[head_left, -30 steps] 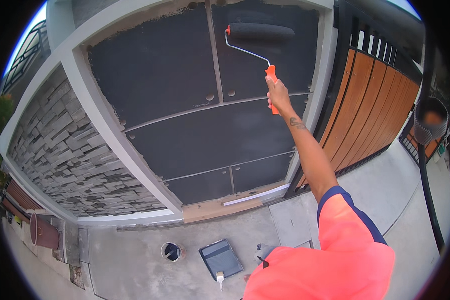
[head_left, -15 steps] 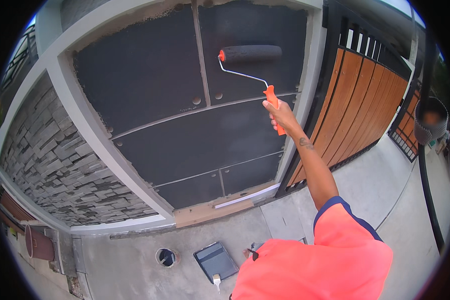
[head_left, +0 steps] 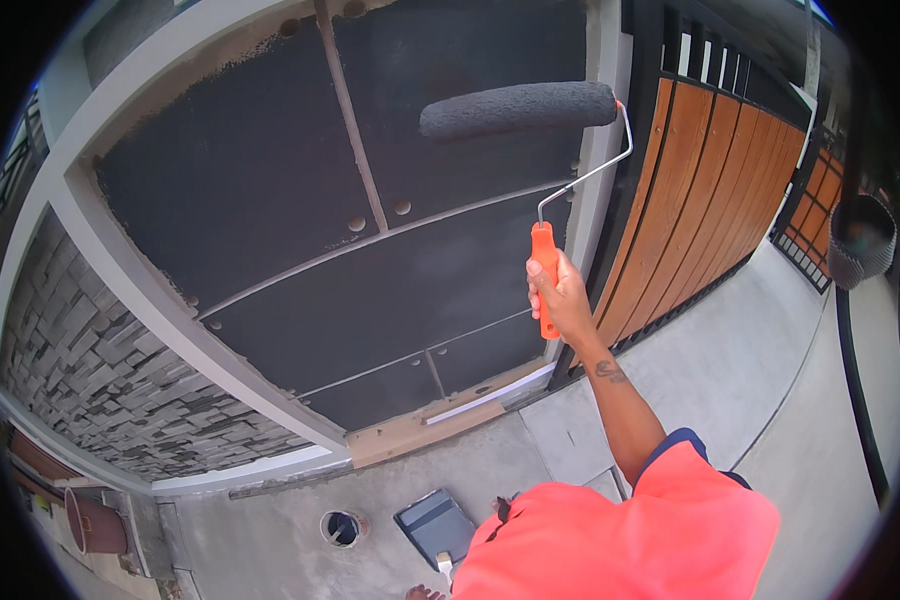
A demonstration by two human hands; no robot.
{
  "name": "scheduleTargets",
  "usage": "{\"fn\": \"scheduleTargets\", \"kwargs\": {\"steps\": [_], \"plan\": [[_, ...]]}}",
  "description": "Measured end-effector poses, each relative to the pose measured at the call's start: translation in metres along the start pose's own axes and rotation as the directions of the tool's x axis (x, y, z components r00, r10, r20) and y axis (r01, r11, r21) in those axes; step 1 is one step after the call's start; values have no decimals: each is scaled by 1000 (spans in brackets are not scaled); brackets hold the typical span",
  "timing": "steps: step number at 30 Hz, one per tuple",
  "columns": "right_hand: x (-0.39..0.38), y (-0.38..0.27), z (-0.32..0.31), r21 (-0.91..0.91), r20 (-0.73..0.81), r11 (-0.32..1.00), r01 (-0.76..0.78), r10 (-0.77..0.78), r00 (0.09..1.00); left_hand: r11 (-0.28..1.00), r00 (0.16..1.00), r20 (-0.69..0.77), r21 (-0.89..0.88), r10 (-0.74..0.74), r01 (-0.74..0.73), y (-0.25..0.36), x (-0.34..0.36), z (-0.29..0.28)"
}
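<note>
My right hand [head_left: 562, 297] is wrapped round the orange handle of a paint roller [head_left: 520, 110]. The roller's long dark grey sleeve lies nearly level, its metal frame bending round the right end. It looms large in front of the wall's dark grey panels [head_left: 240, 170] and seems held off them. Pale joint strips and small round marks divide the panels. My left hand does not show plainly; a small brown shape at the lower edge could be fingers or toes.
A paint tray [head_left: 433, 522] with a brush [head_left: 444, 562] at its edge and a paint bucket [head_left: 342, 530] stand on the concrete floor. A slatted wooden gate [head_left: 695, 210] is on the right, stone cladding [head_left: 120, 370] on the left. A brown pot [head_left: 97, 521] stands far left.
The roller has come away from the panels toward me and turned, its frame now round the right end instead of the left. My right hand has dropped lower.
</note>
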State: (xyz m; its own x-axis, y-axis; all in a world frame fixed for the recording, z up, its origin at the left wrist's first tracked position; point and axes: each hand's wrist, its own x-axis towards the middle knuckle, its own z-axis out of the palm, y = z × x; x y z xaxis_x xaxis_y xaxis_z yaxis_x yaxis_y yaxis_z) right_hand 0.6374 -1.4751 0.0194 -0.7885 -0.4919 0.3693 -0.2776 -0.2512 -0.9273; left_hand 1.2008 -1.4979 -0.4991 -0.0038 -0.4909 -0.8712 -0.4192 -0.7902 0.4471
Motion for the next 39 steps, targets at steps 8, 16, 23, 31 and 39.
{"fn": "scheduleTargets", "kwargs": {"steps": [8, 16, 23, 31, 39], "plan": [[125, -33, 19, 146, 111, 986, -78, 62, 992, 996, 999, -43, -88, 20, -23, 6, 4, -1], [125, -19, 20, 30, 85, 986, -166, 163, 983, 991, 995, -36, -105, -88, 84, -29, -8, 25], [164, -59, 14, -36, 116, 999, 27, -23, 993, 988, 994, -25, -116, -108, 104, -24, 0, 35], [128, -45, 32, -39, 41, 994, -106, 107, 993, 967, 995, -33, -235, 89, -94, 2, 35, 20], [142, -35, 31, -70, 115, 995, -65, 73, 991, 977, 999, -52, -212, 7, -18, 7, 42, 17]]}}
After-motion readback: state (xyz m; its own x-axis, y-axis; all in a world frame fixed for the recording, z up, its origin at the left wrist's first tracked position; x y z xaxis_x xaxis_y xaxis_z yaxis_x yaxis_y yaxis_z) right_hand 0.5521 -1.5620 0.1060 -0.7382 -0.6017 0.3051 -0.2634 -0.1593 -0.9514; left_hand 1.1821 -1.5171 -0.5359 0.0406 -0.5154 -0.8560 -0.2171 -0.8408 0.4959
